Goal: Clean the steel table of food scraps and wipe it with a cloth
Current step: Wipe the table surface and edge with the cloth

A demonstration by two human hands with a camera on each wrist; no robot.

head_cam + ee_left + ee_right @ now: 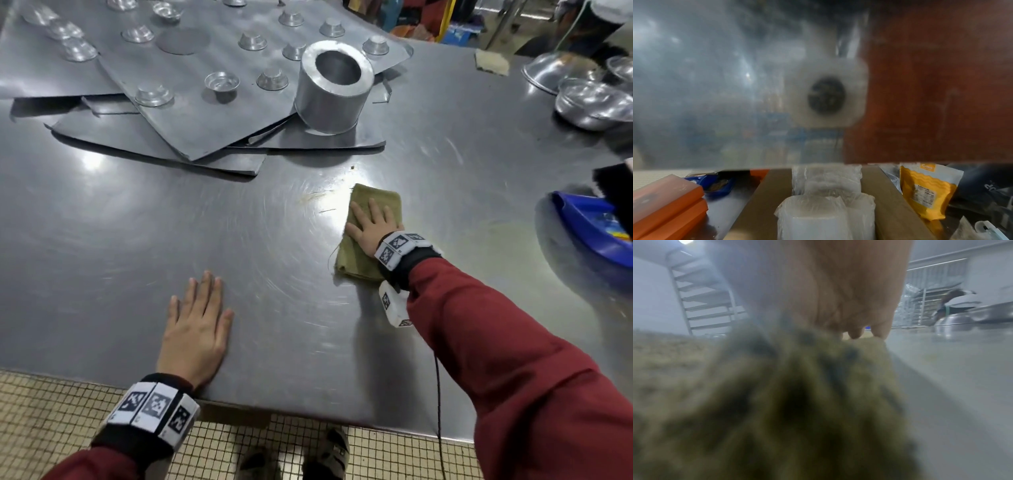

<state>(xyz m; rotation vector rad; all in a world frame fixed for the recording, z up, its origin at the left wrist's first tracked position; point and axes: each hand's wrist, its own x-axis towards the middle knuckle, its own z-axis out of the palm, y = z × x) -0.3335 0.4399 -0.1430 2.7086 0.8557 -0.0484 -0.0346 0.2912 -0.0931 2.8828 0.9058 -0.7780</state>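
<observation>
Steel table (102, 212): one cloth (373, 205), two hands.

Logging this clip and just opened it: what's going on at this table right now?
A person is wiping a steel table with an olive-green cloth. The right hand presses flat on the cloth, fingers straight. The left hand rests flat on the bare steel near the front edge. Just left of the cloth a few pale scraps remain, with a dark crumb beyond it. Metal sheets with small moulds and a steel cylinder lie farther back.
</observation>
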